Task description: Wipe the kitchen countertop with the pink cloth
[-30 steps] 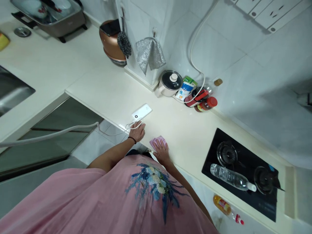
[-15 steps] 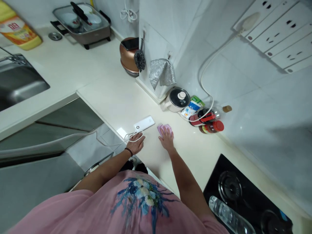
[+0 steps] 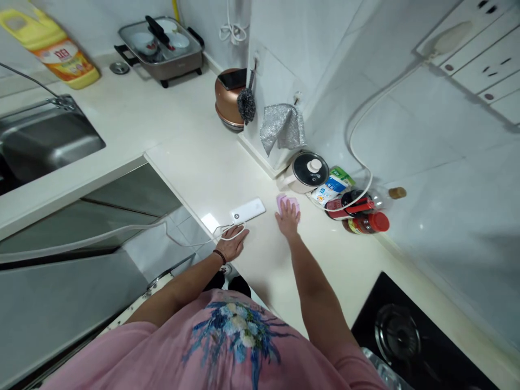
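My right hand (image 3: 288,221) presses down on a folded pink cloth (image 3: 296,202) on the pale countertop (image 3: 203,162), its fingers over the cloth. My left hand (image 3: 231,244), a dark beaded bracelet on its wrist, lies at the counter's front edge with fingers stretched out, holding nothing. Just beyond those fingers sits a white power bank (image 3: 248,210). A white cable (image 3: 195,243) runs from it, looping by the left fingertips and hanging over the edge.
Beyond the cloth stand a lidded electric pot (image 3: 300,181), seasoning packets (image 3: 331,187) and a red-capped jar (image 3: 368,222). A black gas stove (image 3: 377,303) is at lower right. A sink (image 3: 52,141), yellow detergent bottle (image 3: 65,57) and electric pan (image 3: 174,65) are at left.
My right hand has slid the cloth forward along the counter, closer to the pot. My left hand stays beside the power bank. The whole view has shifted a little.
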The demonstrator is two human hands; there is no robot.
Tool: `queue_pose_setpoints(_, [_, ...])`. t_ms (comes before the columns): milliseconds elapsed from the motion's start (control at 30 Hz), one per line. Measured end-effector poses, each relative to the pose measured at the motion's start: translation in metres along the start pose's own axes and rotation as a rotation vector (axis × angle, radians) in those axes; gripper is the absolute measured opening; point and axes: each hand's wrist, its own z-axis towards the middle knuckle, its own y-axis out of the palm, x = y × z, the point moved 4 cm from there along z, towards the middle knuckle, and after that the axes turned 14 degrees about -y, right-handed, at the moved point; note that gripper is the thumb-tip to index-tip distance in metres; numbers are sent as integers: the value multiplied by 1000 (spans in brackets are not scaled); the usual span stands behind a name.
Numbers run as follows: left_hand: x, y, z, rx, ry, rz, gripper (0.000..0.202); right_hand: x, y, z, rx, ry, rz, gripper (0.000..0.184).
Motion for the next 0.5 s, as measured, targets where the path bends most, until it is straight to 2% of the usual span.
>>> queue_pose_setpoints(67, [-1, -1, 1, -13, 13, -4, 64, -39, 13, -29, 3, -85, 4, 68])
queue_pose_setpoints(167, [-3, -2, 3, -20, 32, -9, 67, -96, 38, -92, 24, -227, 41, 66])
queue_pose_setpoints(267, [-6, -1, 4, -1, 46, -13, 66, -131, 63, -163, 48, -325, 90, 66])
queue_pose_setpoints(333, [-9, 1, 5, 17, 49, -27, 66, -133, 74, -209, 64, -303, 109, 66])
queue_pose_setpoints(400, [-10, 2, 6, 32, 53, -49, 67, -118, 78, -253, 78, -179, 100, 64])
queue_pose_setpoints(500, [-8, 3, 7, 28, 41, -46, 68, -79, 74, -311, 120, 228, 10, 57])
